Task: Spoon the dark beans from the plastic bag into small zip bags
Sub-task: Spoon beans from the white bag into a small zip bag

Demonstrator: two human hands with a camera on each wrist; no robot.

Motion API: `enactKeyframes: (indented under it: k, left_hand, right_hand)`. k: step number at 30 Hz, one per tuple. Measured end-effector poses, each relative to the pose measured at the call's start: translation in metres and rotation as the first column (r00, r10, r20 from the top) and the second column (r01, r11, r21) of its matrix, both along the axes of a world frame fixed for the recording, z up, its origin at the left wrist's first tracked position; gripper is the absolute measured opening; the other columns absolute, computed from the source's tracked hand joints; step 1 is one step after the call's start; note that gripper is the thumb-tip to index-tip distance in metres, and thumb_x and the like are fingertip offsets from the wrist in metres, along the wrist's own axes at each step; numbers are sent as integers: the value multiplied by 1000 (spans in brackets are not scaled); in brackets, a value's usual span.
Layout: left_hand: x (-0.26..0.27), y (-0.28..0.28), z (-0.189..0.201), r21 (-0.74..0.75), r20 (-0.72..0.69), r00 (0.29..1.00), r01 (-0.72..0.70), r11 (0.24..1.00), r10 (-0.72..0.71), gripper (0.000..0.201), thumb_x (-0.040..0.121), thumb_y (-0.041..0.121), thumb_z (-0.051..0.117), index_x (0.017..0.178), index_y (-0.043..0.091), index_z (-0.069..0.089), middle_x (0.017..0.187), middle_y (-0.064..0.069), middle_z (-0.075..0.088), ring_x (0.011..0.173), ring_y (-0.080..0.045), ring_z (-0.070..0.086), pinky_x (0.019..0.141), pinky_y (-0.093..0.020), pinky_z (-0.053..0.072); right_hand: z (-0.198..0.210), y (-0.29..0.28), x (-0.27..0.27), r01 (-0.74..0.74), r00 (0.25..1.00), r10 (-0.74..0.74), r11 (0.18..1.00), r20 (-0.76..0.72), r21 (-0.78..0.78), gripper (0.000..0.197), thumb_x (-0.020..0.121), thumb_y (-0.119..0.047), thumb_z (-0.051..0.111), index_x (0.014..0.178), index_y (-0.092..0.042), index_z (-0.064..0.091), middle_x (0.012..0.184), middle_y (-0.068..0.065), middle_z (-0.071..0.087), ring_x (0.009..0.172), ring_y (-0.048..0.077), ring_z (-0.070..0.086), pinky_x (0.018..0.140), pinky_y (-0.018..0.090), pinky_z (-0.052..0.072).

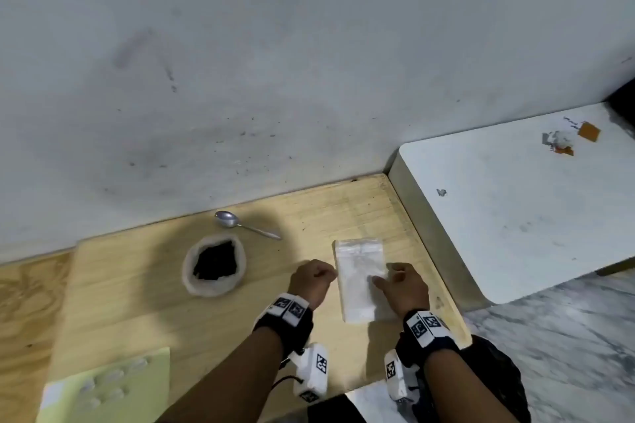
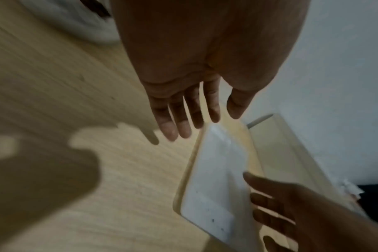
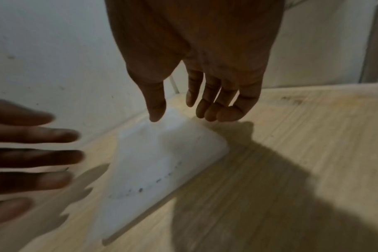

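Note:
A clear plastic bag (image 1: 214,264) with its rim rolled down holds dark beans and stands on the wooden board (image 1: 137,302); its rim (image 2: 86,25) shows in the left wrist view. A metal spoon (image 1: 240,224) lies behind it near the wall. A flat stack of small zip bags (image 1: 359,280) (image 2: 216,179) (image 3: 162,162) lies to the right. My left hand (image 1: 314,276) (image 2: 194,126) hovers at the stack's left edge, fingers straight and empty. My right hand (image 1: 398,282) (image 3: 183,112) has relaxed fingers, and its fingertips rest on the stack's right side.
A grey wall (image 1: 275,79) runs along the back of the board. A white tabletop (image 1: 515,199) with paper scraps stands higher at the right. A pale green sheet (image 1: 103,388) lies at the near left. Marble floor (image 1: 567,336) is at the lower right.

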State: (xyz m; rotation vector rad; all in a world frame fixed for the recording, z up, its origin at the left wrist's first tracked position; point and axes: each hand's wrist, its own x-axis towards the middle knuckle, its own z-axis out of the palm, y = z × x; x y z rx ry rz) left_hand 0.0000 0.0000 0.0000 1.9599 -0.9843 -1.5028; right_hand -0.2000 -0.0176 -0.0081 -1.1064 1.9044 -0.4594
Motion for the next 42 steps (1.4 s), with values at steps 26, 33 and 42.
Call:
enactKeyframes:
  k: [26,33,42]
  left_hand:
    - [8,-14,15,-204,-256,957,-190,960,135,22,84,1,70,81,23,73,91,3,69,87,-13,63,76,-24,50]
    - [82,-4,59,-385,-128,991,-86,919,39,36,86,-8,58,76,24,71,85,-3,73,67,-19,63,64,-24,51]
    - [160,30,77,-613,547,797,176,770,254,9,68,32,73,76,33,68,91,17,65,89,-10,59,73,-31,47]
  right_hand:
    - [46,10,26,88,866,-31,992,498,-90,12,86,3,68,93,-6,64,71,11,63,64,18,56,57,26,45]
    - [84,-10,84,-43,868,144,975,475,-216,35,82,2,74,111,-15,66,75,4,64,63,11,58,54,20,47]
    - [115,-18,162,-395,750,358,917,556,-58,30,76,7,76,102,-6,73,75,16,74,56,16,62,53,24,48]
